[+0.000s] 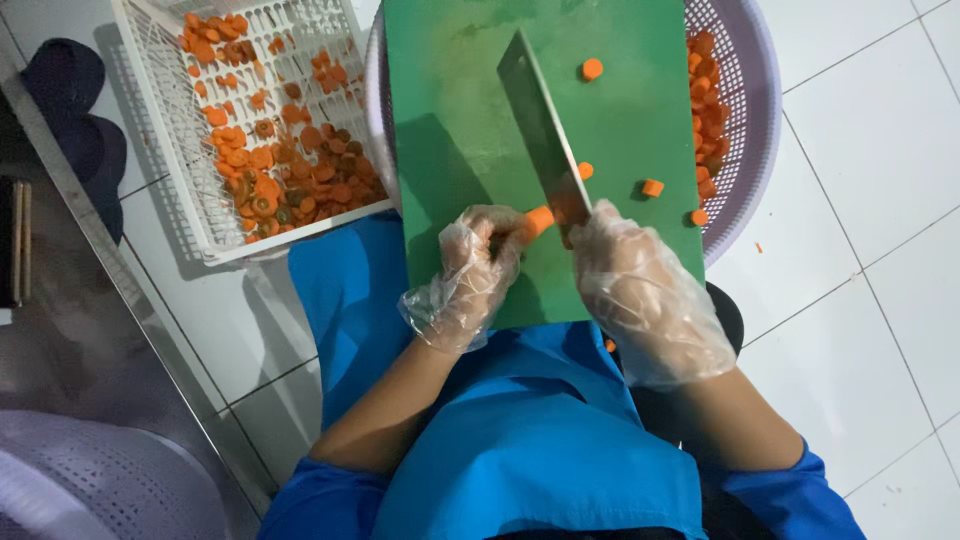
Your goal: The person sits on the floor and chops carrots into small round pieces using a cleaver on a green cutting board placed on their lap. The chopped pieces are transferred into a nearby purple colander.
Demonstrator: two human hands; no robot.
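- Carrot (540, 219) lies at the near edge of the green board (620, 150), under the cleaver (540, 130).
- Left hand (470, 275), gloved, is curled tight on the carrot's near end.
- Right hand (645, 290), gloved, is clamped on the cleaver's handle.
- The carrot looks stiff, light and round, likely to roll; best pinned behind the blade.
- The handle and most of the carrot are hidden by gloves; the purple basket (750, 120) beyond the board is mostly covered.
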